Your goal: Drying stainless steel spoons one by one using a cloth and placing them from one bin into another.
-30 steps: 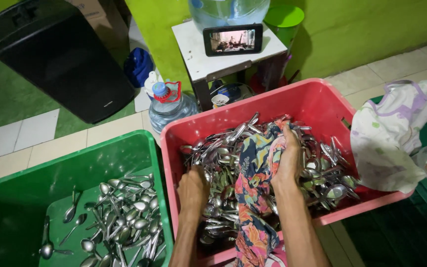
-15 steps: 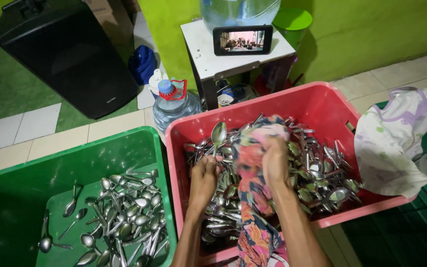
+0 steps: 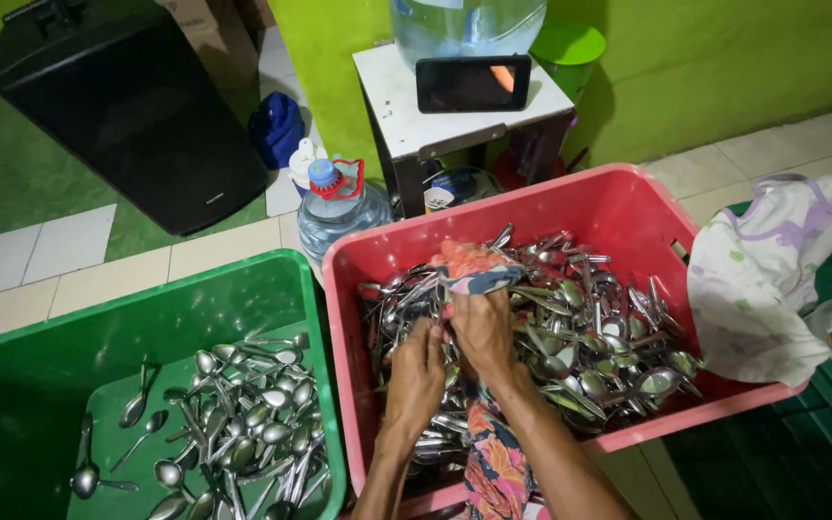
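Both my hands are down in the red tub (image 3: pixel 628 207), the one landmark I'll place everything by. My right hand (image 3: pixel 481 330) is clenched around a bunch of the patterned cloth (image 3: pixel 474 265), near the tub's middle, on top of the heap of metal spoons (image 3: pixel 585 332) that fills its floor. The cloth trails back over the tub's near rim toward me. My left hand (image 3: pixel 416 376) sits just beside the right, toward the tub's left wall, fingers curled down among the spoons; whether it grips any I cannot tell. Against the tub's left side stands a green tub (image 3: pixel 146 318) with fewer spoons. A pale floral cloth (image 3: pixel 763 279) hangs over the red tub's right rim
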